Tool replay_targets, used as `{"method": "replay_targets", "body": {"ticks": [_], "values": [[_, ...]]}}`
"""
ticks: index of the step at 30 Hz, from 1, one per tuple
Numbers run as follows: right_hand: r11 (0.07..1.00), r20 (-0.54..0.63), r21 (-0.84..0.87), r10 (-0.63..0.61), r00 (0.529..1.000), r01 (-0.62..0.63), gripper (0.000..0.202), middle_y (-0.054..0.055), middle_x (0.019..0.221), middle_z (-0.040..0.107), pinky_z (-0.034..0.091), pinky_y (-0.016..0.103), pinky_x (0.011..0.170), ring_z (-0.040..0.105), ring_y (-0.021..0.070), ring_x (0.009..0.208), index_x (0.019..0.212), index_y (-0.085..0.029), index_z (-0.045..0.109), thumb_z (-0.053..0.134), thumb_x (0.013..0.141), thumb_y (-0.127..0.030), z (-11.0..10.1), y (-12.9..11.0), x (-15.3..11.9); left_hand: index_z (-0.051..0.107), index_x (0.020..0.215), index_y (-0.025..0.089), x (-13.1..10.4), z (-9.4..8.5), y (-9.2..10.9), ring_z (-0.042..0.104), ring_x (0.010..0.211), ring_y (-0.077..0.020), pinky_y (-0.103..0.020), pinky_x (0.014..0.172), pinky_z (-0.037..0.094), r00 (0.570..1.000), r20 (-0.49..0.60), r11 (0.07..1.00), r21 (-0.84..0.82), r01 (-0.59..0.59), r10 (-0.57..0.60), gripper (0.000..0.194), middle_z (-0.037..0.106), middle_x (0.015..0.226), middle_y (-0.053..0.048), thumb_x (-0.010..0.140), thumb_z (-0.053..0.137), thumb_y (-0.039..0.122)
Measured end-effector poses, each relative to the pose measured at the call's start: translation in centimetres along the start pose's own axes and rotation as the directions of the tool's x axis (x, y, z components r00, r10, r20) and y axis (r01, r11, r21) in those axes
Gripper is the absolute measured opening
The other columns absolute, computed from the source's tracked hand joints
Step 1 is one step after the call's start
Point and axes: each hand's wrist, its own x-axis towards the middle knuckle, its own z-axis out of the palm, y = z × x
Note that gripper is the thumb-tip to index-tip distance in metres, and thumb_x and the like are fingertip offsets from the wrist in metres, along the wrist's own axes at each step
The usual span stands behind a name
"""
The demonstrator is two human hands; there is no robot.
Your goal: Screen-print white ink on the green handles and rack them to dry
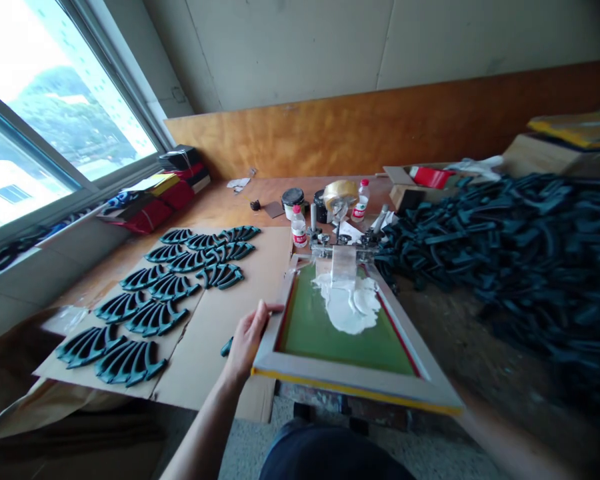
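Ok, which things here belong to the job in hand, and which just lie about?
Likely in the job: framed green screen, white paste, pale block, dark slatted parts, dark heap
Likely just lying about: tape roll, two bottles, red packet, torn paper

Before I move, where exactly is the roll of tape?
In the head view, the roll of tape is slightly right of centre, beyond the screen frame, between the nearer red-capped bottle and the farther one.

The pale frame (350,379) juts from the metal clamp (325,249), its green mesh (306,328) taut; thick white paste (353,313) lies smeared across the mesh's far part.
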Motion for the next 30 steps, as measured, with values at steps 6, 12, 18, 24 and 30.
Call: {"method": "replay_targets", "body": {"ticks": [6, 12, 18, 24, 30], "values": [[0.981, -0.318, -0.189, -0.013, 0.948, -0.049, 0.043, 0.015, 0.119, 0.056, 0.047, 0.04, 0.093, 0.056, 0.0276, 0.108, 0.123, -0.014, 0.058, 0.057, 0.085, -0.036, -5.0, -0.3, 6.7, 0.039, 0.144, 0.019, -0.3, 0.7, -10.2, 0.056, 0.063, -0.0145, -0.023, 0.057, 0.042, 0.985, 0.056, 0.963, 0.223, 0.149, -0.165, 0.073, 0.061, 0.072, 0.002, 0.084, 0.05, 0.058], [0.954, 0.085, -0.287, -0.062, 0.994, 0.084, 0.018, 0.008, 0.095, 0.063, 0.047, 0.032, 0.079, 0.057, 0.023, 0.092, 0.097, -0.017, 0.06, 0.062, 0.079, -0.012, -2.6, -6.4, 10.5, 0.042, 0.141, 0.02, 0.5, 1.0, -12.1, 0.058, 0.066, -0.0156, -0.022, 0.058, 0.04, 0.985, 0.042, 0.892, 0.432, 0.133, -0.167, 0.062, 0.062, 0.073, 0.001, 0.088, 0.043, 0.052], [0.865, 0.21, -0.229, -0.405, 0.89, 0.447, 0.023, 0.007, 0.084, 0.062, 0.042, 0.03, 0.073, 0.054, 0.02, 0.084, 0.083, -0.016, 0.061, 0.044, 0.079, 0.0, -2.2, -5.5, 4.1, 0.047, 0.137, 0.022, 0.3, 0.9, -12.0, 0.06, 0.069, -0.0165, -0.023, 0.06, 0.042, 0.982, 0.054, 0.893, 0.427, 0.14, -0.179, 0.058, 0.065, 0.079, -0.001, 0.088, 0.043, 0.053], [0.876, 0.166, -0.153, -0.434, 0.886, 0.458, 0.019, 0.003, 0.075, 0.061, 0.039, 0.03, 0.072, 0.053, 0.0184, 0.079, 0.075, -0.019, 0.061, 0.05, 0.076, -0.003, -3.3, -5.6, 4.9, 0.049, 0.136, 0.02, 0.4, 1.0, -12.3, 0.059, 0.069, -0.0167, -0.024, 0.06, 0.042, 0.987, 0.052, 0.914, 0.388, 0.12, -0.151, 0.059, 0.062, 0.075, -0.001, 0.088, 0.043, 0.053], [0.805, -0.091, -0.239, -0.575, 0.813, 0.543, 0.031, 0.009, 0.092, 0.066, 0.041, 0.035, 0.084, 0.055, 0.0204, 0.088, 0.097, -0.014, 0.066, 0.041, 0.082, -0.002, -0.6, -5.5, 1.6, 0.045, 0.138, 0.019, 0.4, 0.9, -12.7, 0.059, 0.066, -0.0164, -0.025, 0.059, 0.043, 0.982, 0.053, 0.951, 0.262, 0.162, -0.182, 0.068, 0.064, 0.075, -0.001, 0.084, 0.046, 0.061]]}}
